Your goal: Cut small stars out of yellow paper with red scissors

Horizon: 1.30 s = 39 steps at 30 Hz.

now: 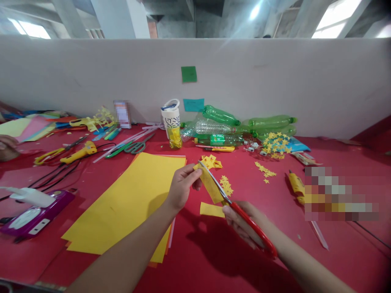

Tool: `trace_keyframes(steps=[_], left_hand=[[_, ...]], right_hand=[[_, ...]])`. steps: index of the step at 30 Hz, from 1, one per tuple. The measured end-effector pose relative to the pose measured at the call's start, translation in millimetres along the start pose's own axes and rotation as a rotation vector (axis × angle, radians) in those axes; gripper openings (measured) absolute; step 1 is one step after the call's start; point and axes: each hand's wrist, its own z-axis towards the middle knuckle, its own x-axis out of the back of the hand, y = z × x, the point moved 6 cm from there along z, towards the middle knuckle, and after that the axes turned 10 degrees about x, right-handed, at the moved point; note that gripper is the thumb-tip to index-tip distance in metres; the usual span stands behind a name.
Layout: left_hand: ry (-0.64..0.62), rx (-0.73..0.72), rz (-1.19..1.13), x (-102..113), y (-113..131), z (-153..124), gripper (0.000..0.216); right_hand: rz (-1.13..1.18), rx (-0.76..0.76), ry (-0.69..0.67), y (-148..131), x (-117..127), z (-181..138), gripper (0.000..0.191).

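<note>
Between thumb and fingers, my left hand [183, 185] pinches the far end of a narrow yellow paper strip [210, 185]. My right hand [242, 221] grips red-handled scissors [249, 224], whose blades lie along the strip's right edge. Below the strip, another yellow paper piece [210, 210] rests on the red table. Small yellow cut pieces [212, 161] lie just beyond my left fingers, and a group of little yellow stars [226, 185] sits beside the blades. Left of my hands is a stack of large yellow sheets [122, 207], with orange and pink edges showing beneath.
Green plastic bottles [221, 115] lie along the partition beside a white cup [171, 122]. More stars [276, 144] and a yellow glue gun [296, 185] are at right. At left are a purple power strip [38, 215], grey-handled scissors [137, 146] and another person's hand [7, 147].
</note>
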Motion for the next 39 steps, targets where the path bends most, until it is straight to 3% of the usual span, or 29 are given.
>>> trace_keyframes(steps=[11,19,25,28,30,35,39], left_hand=[[-0.005,0.003,-0.084,2.4,-0.1,1.6,0.017],[0.018,0.05,-0.165,4.1,-1.9,2.8,0.012],[0.091,0.197,-0.337,12.4,-2.8,6.8,0.016],[0.009,0.292,-0.374,6.5,-11.3,10.2,0.023],[-0.103,0.296,-0.262,-4.3,-15.2,9.5,0.019],[-0.268,0.204,0.103,-26.4,-12.4,-3.6,0.018],[-0.305,0.086,0.101,-27.3,1.6,-10.6,0.033]], right_hand=[[-0.018,0.003,0.034,-3.2,2.6,-2.7,0.04],[-0.042,0.041,-0.035,-11.9,0.9,-0.9,0.042],[-0.068,0.04,-0.015,-15.6,5.8,-0.1,0.044],[0.001,0.089,-0.053,-18.0,4.6,-1.1,0.045],[0.072,0.126,-0.09,-18.3,2.8,-2.1,0.044],[0.138,0.139,-0.09,-14.0,2.9,-2.1,0.043],[0.118,0.079,-0.029,-10.8,4.2,-1.0,0.044]])
